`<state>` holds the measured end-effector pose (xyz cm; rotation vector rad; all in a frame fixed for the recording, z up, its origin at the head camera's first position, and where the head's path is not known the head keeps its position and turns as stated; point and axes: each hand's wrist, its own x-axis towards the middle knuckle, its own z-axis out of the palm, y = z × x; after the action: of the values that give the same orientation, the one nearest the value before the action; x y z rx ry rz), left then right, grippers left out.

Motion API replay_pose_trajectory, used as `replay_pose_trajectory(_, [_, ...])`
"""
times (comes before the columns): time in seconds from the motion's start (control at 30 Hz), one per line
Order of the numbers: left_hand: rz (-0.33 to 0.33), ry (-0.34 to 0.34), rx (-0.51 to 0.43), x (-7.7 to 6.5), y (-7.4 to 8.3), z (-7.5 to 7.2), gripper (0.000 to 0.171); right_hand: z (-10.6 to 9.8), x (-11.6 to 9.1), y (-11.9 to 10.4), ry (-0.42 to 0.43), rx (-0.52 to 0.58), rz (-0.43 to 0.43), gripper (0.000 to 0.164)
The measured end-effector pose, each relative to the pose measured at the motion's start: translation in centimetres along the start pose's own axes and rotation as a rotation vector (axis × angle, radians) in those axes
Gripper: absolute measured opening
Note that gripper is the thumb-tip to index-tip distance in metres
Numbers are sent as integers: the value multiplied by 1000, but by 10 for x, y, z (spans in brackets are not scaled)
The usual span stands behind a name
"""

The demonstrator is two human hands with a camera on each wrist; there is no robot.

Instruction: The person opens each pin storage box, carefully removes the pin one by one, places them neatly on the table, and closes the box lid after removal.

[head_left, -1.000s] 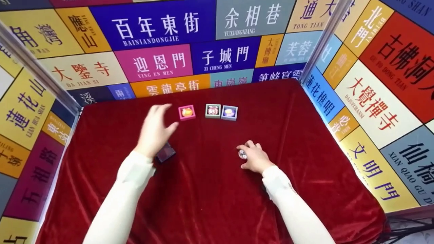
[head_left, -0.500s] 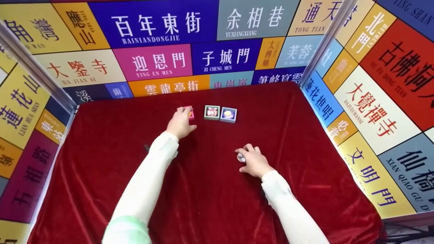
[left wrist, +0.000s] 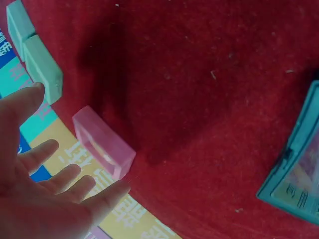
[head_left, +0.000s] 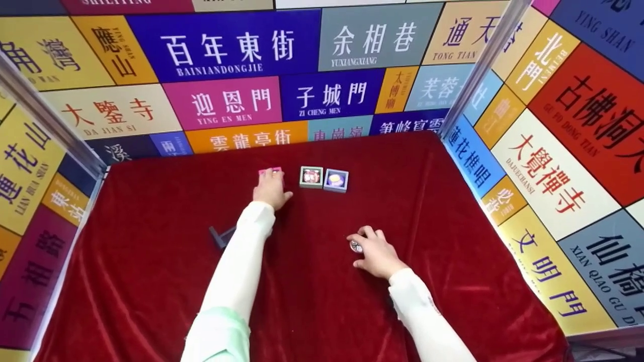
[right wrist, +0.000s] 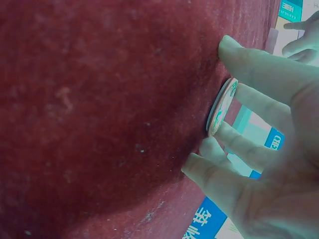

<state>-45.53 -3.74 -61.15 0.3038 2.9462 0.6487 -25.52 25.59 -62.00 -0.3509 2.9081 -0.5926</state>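
Note:
My left hand (head_left: 270, 191) reaches over a small pink square box (head_left: 278, 172) near the far edge of the cloth, covering most of it. In the left wrist view its fingers spread loosely, the fingertips beside the box's pink wall (left wrist: 108, 137). My right hand (head_left: 378, 255) is low on the right, its fingertips round a small patterned disc (head_left: 355, 247). The right wrist view shows the disc (right wrist: 222, 108) flat on the cloth, two fingers at its edge and the thumb apart from it.
A green box (head_left: 311, 177) and a grey-blue box (head_left: 335, 180) stand side by side at the back. A dark frame-like object (head_left: 219, 237) lies partly behind the left sleeve. Red velvet cloth (head_left: 322, 286) covers the table; lettered panels (head_left: 221, 103) wall it in.
My left hand has moved from over the dark frame-like object, right and away from me, to the pink box. My right hand has stayed by the disc. The head view has shifted slightly.

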Motion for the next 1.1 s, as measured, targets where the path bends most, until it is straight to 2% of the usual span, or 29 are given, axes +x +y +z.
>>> replay_pose_trajectory(0.2, [-21,3,10,5,-10,15,42,2,-3,-1,14,6,9,69])
replay_pose_trajectory(0.3, [-24,23,16,7,-13,20,36,2,-4,-1,7,5,10,76])
replay_pose_trajectory(0.57, [-30,96,110,12,-12,22,63,5,-2,1,30,-1,2,73])
replay_pose_trajectory(0.83, [-32,162,140,12,-15,22,51,5,-4,-1,32,22,-4,72])
replay_pose_trajectory(1.1, [26,171,127,12,-15,23,42,4,-3,0,27,22,16,71])
